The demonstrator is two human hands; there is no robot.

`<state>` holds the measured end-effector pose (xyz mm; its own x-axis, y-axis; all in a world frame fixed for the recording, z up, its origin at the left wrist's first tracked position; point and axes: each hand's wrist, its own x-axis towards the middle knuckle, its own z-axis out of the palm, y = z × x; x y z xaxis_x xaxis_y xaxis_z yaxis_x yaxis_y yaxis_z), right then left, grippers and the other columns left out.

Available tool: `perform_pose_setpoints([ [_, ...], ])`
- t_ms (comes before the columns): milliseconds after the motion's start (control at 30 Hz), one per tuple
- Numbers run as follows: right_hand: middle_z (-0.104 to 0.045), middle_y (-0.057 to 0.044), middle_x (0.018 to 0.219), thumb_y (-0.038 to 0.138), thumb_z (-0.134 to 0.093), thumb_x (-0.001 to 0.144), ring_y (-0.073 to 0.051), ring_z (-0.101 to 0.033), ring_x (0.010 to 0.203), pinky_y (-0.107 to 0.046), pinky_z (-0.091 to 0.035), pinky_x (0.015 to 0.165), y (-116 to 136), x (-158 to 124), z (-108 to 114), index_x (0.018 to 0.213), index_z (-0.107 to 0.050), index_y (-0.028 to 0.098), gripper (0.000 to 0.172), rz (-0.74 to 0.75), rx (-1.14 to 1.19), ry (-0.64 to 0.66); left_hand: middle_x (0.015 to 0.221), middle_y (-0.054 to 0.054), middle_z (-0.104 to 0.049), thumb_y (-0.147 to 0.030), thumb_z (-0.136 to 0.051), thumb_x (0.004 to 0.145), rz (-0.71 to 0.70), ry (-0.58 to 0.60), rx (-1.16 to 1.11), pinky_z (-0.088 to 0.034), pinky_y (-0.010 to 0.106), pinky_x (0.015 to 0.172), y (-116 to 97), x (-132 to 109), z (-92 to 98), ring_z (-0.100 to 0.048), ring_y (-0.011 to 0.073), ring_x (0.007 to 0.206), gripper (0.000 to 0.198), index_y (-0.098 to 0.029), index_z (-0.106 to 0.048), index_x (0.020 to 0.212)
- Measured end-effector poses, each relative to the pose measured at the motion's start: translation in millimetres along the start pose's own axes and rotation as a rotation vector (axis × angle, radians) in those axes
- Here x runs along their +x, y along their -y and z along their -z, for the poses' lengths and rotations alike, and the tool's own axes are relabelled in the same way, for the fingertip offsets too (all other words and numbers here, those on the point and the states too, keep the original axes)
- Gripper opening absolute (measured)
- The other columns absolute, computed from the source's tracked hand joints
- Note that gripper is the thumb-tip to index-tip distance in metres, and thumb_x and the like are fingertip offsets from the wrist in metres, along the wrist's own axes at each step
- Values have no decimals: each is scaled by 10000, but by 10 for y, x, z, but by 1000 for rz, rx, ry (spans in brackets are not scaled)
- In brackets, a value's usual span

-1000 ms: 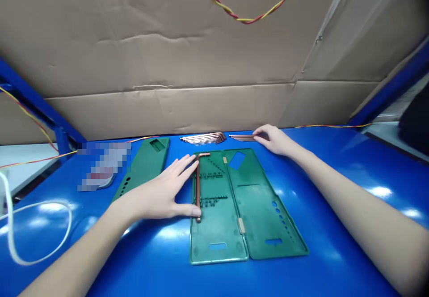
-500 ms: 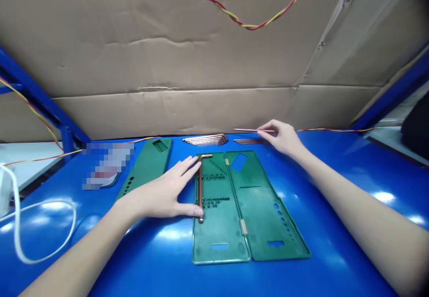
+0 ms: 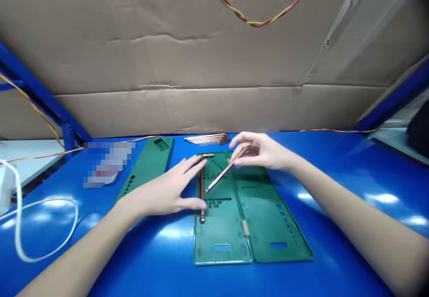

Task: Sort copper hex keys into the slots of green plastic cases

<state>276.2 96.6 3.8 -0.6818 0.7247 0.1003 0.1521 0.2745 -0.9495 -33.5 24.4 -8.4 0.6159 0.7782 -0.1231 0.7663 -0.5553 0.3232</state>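
An unfolded green hex key case (image 3: 223, 232) lies before me, a large copper-coloured hex key (image 3: 201, 185) along the left side of its left half. My left hand (image 3: 167, 185) rests there with fingers spread, fingertips and thumb touching that key near both ends. Above the case, my right hand (image 3: 258, 151) pinches a thinner copper hex key (image 3: 221, 177), its long arm slanting down to the left over the slotted holders. Its bent end is partly covered by my fingers. Behind the case lies a fan of several hex keys (image 3: 208, 139).
A closed green case (image 3: 150, 158) lies to the left, beside a blurred-out flat item (image 3: 109, 165). A white cable (image 3: 20, 225) loops at far left. Cardboard (image 3: 201, 55) walls the back, with a twisted red-yellow wire (image 3: 256, 23) hanging above. Blue posts (image 3: 69, 138) flank the table.
My right hand has come from the back right toward the case, carrying a hex key over its left half. My left hand keeps its place on the large hex key.
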Motion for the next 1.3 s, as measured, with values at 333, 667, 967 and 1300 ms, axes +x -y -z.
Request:
perform_pose_setpoints([
  [333,-719,-5,851,398,-876,694,-155,-687,731,-314,-586,698,-127,123,-354,1061,-540,206,533,-69,-46,4,1703,45,12,-794,-545,904,1,-11,-19,-282,498,1218,-35,-12,-23,-119,369,1543,1002,-302,-90,1648],
  [667,-725,-56,842,429,-732,844,-175,-704,737,-355,-612,721,-244,256,-522,1025,-646,169,328,-40,46,-214,1690,46,47,-811,-507,909,32,21,0,-222,487,1242,-37,-20,-57,-41,361,1544,1063,-249,13,1646],
  [967,-743,-60,886,328,-657,898,-177,-696,718,-315,-603,665,-282,336,-648,1013,-687,194,179,84,-341,-390,1684,30,88,-809,-472,922,68,71,-15,-210,536,1231,-51,-26,-42,-5,380,1541,1054,-263,81,1634],
  [1300,-747,-86,993,253,-588,962,-214,-707,847,-362,-584,792,-340,344,-632,1008,-768,198,194,188,-531,-435,1682,2,134,-795,-458,940,52,74,-9,-186,574,1227,-89,-19,-51,48,396,1534,1010,-314,105,1627],
])
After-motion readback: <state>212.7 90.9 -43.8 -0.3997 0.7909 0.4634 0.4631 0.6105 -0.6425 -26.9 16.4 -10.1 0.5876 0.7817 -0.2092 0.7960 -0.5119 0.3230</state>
